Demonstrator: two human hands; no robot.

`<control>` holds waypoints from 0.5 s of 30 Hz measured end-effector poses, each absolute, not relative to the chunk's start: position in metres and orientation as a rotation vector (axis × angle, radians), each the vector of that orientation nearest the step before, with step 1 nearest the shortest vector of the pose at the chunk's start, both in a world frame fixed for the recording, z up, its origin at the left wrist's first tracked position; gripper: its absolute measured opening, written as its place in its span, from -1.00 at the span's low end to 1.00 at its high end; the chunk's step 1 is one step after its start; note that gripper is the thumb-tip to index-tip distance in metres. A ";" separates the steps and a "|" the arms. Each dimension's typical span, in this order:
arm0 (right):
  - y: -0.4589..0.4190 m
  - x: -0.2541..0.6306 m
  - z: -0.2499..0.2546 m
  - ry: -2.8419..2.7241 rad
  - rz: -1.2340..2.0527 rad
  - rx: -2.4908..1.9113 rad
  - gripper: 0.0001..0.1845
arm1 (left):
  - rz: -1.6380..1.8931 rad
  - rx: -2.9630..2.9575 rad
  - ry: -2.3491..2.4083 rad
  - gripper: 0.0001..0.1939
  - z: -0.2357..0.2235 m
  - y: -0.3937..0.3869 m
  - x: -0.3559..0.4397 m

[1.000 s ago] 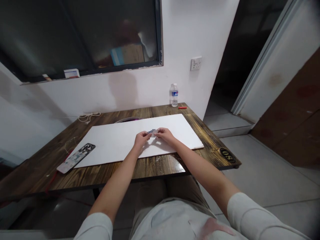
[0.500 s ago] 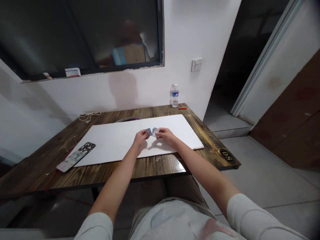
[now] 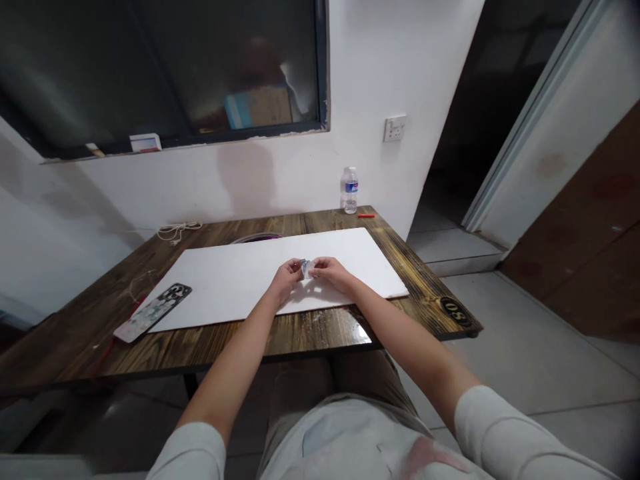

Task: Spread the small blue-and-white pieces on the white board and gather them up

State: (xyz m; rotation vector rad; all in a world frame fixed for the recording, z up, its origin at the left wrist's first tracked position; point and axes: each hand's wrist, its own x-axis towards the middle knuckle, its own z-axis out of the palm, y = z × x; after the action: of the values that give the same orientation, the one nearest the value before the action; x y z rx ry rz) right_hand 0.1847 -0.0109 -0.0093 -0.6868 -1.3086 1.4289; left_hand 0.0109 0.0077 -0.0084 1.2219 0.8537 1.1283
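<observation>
My left hand [image 3: 285,279] and my right hand [image 3: 327,272] meet over the white board [image 3: 225,280] on the wooden table [image 3: 310,327]. Both pinch a small bluish-grey piece [image 3: 305,268], perhaps a card or folded paper, between their fingertips. The piece is held just above the board, its halves pressed close together. What it is exactly is too small to make out.
A phone in a patterned case [image 3: 150,312] lies at the board's left corner. A water bottle [image 3: 350,191] and a red pen [image 3: 365,215] stand at the table's back right by the wall. A white cord [image 3: 175,232] lies at the back left. An open doorway is to the right.
Half a second ago the piece showed as two parts spread apart between my hands; now they are brought together and my fingertips have closed in on them.
</observation>
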 end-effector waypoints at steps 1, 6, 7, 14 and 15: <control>-0.011 0.185 -0.010 -1.309 1.421 -0.697 -0.64 | 1.121 1.217 0.867 -0.37 -0.009 0.008 0.011; -0.011 0.185 -0.009 -1.316 1.421 -0.727 -0.62 | 1.117 1.196 0.897 -0.39 -0.013 0.011 0.009; -0.011 0.185 -0.008 -1.318 1.421 -0.728 -0.61 | 1.125 1.195 0.895 -0.39 -0.013 0.011 0.009; -0.007 0.183 -0.013 -1.288 1.431 -0.704 -0.60 | 1.119 1.156 0.864 -0.35 -0.013 0.011 0.010; -0.006 0.183 -0.014 -1.288 1.434 -0.695 -0.60 | 1.117 1.153 0.864 -0.34 -0.013 0.010 0.010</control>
State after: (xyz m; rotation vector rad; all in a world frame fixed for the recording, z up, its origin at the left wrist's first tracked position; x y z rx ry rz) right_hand 0.1826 -0.0058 -0.0145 -0.6948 -1.2877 1.4337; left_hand 0.0101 0.0104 -0.0130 1.1527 0.8638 1.1165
